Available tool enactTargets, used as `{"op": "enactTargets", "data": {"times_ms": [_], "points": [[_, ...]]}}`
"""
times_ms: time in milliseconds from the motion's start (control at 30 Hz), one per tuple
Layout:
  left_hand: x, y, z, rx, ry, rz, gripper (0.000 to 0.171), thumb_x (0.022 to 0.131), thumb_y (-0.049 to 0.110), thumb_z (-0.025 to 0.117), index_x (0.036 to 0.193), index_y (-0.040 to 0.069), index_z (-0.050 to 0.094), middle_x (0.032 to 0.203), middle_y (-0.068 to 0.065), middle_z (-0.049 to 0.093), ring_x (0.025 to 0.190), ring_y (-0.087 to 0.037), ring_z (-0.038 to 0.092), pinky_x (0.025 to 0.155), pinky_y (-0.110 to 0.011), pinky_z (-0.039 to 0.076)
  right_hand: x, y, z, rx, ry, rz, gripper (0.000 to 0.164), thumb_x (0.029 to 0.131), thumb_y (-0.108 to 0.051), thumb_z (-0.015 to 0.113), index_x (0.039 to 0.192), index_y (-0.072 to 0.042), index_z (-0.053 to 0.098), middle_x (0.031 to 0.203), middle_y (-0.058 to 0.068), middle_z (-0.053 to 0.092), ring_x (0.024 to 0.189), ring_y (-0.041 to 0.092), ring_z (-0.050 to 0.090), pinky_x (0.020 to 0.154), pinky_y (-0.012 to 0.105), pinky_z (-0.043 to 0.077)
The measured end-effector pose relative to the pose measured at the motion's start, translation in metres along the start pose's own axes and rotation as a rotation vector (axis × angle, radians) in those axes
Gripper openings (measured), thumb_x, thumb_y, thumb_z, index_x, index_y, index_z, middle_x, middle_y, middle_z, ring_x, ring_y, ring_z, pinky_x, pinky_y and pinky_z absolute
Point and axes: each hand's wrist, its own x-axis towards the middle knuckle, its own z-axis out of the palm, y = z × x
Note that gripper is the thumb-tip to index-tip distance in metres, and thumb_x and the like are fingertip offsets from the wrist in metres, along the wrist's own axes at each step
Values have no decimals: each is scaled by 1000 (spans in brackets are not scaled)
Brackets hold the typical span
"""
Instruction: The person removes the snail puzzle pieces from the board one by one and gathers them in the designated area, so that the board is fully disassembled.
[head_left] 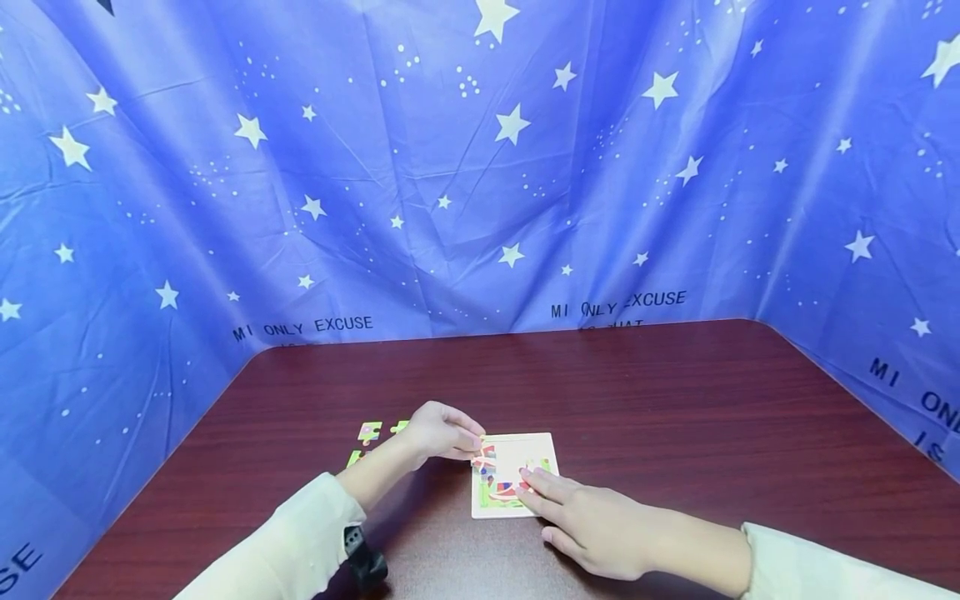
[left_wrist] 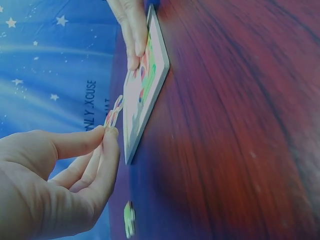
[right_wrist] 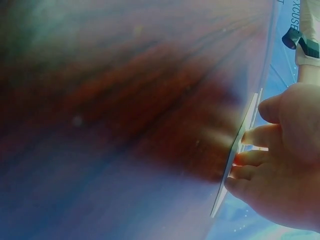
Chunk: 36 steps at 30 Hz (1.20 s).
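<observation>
One multicoloured jigsaw piece (left_wrist: 110,120) pinched in left hand (head_left: 441,432), at edge of pale square board (head_left: 504,514); right hand (head_left: 600,525) straight-fingered on board.

Starry blue backdrop (head_left: 420,125) around a red-brown table (head_left: 637,392)
From my remote seat I see the backdrop hang creased beyond the table's far edge and along both sides, printed with white stars (head_left: 513,124) and black lettering (head_left: 343,324) (I read "MI ONLY EXCUSE"); the table is glossy, dark-grained.
</observation>
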Motion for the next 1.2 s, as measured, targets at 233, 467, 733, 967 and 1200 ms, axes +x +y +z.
{"op": "enactTargets", "data": {"times_ms": [233,467,733,967,1200], "points": [[-4,-12,-18,7,-14,-6,21,79,-6,69,100,-10,68,76,-4,71,71,-9,66,74,-32,60,1,-1,-3,14,2,6,48,103,-31,39,147,-13,38,155,11,35,141,27,39,107,44,43],[-15,-20,-43,1,-2,2,25,80,-5,68,104,-12,66,83,-6,73,76,-10,68,78,-34,59,2,-2,-2,21,3,0,48,104,-31,37,147,-12,38,155,11,36,141,28,39,109,45,41],[-24,-32,-62,-11,51,-14,26,80,-7,67,105,-14,65,79,-4,72,74,-10,68,78,-34,59,-1,-1,-2,-3,25,-15,48,104,-32,36,147,-11,39,154,11,38,140,28,40,108,44,42],[-30,-40,-71,46,138,-14,21,77,-8,68,97,-13,68,75,-5,72,70,-9,66,72,-31,60,-1,0,-1,-7,36,-34,48,104,-34,34,147,-11,39,154,12,38,140,29,41,107,44,43],[-32,-43,-78,117,205,18,19,75,-7,70,94,-12,69,77,-9,73,67,-8,66,67,-28,59,-1,-1,-1,-6,36,-30,48,104,-31,37,147,-10,39,154,13,38,140,30,40,108,44,42]]}}
